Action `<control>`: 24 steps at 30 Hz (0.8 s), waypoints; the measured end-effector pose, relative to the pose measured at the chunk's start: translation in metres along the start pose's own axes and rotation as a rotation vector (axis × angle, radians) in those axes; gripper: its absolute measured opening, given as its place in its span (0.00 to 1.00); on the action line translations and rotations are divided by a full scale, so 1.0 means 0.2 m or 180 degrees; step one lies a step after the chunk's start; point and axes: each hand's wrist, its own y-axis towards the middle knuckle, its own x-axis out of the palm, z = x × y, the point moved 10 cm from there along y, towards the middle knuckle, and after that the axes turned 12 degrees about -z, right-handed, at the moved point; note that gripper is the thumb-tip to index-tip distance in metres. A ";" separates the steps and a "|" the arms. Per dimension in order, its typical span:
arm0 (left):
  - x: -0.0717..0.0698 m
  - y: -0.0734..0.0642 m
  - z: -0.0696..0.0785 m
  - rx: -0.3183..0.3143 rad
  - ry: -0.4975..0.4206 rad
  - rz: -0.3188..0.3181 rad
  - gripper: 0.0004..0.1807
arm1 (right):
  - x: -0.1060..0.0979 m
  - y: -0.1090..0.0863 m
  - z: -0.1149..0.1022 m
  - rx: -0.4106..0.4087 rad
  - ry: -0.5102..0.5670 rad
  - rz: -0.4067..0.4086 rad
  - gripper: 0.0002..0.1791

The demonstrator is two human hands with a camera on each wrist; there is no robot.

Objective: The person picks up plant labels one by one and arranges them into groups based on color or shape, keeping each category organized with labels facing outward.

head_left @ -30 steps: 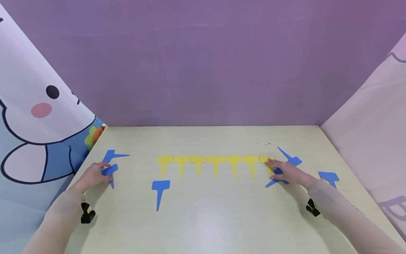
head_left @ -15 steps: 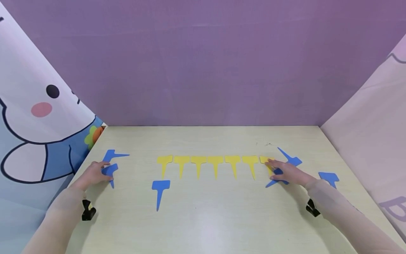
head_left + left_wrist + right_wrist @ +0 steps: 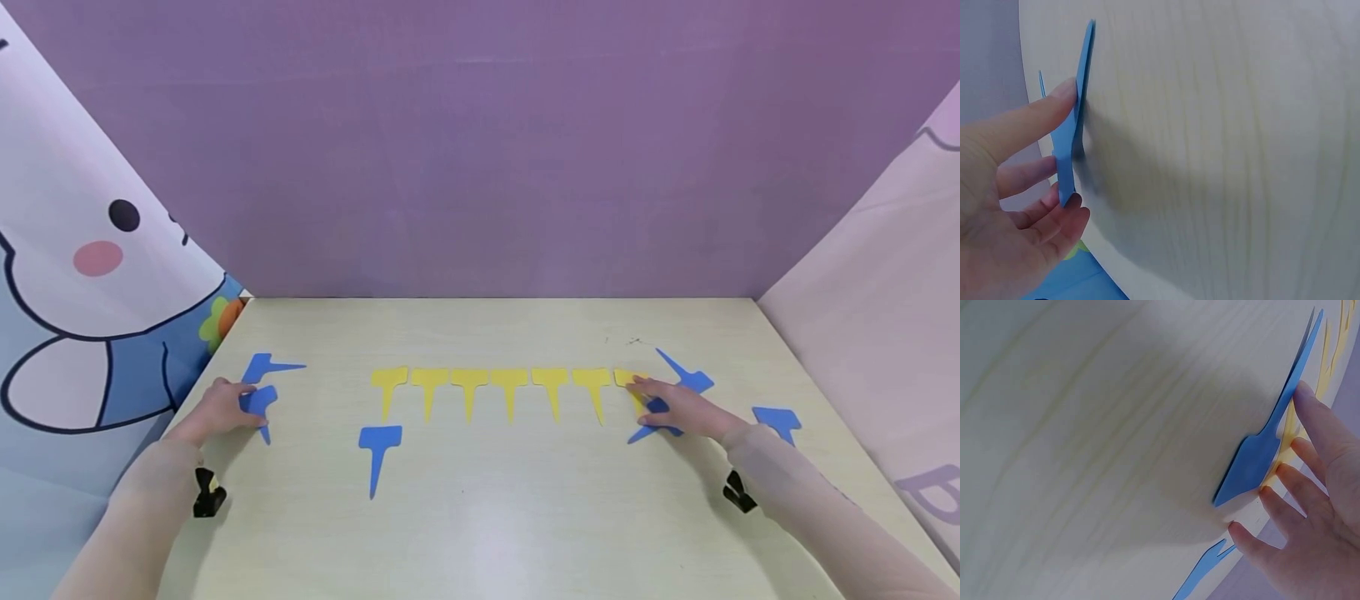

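At the table's left side, my left hand (image 3: 217, 412) pinches a blue T-shaped plant label (image 3: 258, 402) between thumb and fingers. In the left wrist view this label (image 3: 1065, 150) stands tilted, casting a shadow on the table. Just beyond it lies another blue plant label (image 3: 261, 367). My right hand (image 3: 686, 410) is low over the right end of the yellow row, fingers spread and fairly straight. Its thumb is at the stem of a blue plant label (image 3: 1249, 464), with fingertips near a partly covered yellow label (image 3: 624, 377). Another blue label (image 3: 696, 381) lies just behind that hand.
Several yellow T-shaped labels (image 3: 509, 379) lie in a row across the middle. One blue label (image 3: 380, 437) sits in front of the row's left end, another (image 3: 778, 417) beside the right forearm. A purple wall (image 3: 480, 150) rises behind the table (image 3: 480, 517).
My left wrist has shifted very slightly away from the body, and the label in its fingers has tipped a little. My right hand has stayed in place.
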 end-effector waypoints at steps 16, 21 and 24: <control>0.03 0.00 -0.02 0.0072 -0.0316 -0.0030 0.45 | 0.00 0.00 -0.01 -0.0051 0.0004 0.0006 0.34; 0.03 0.01 -0.04 0.0011 -0.0482 -0.0029 0.44 | -0.01 -0.01 -0.01 -0.0057 0.0011 0.0007 0.34; 0.02 0.00 -0.05 -0.0004 -0.0594 0.0024 0.40 | -0.01 -0.01 -0.01 -0.0053 0.0013 0.0004 0.34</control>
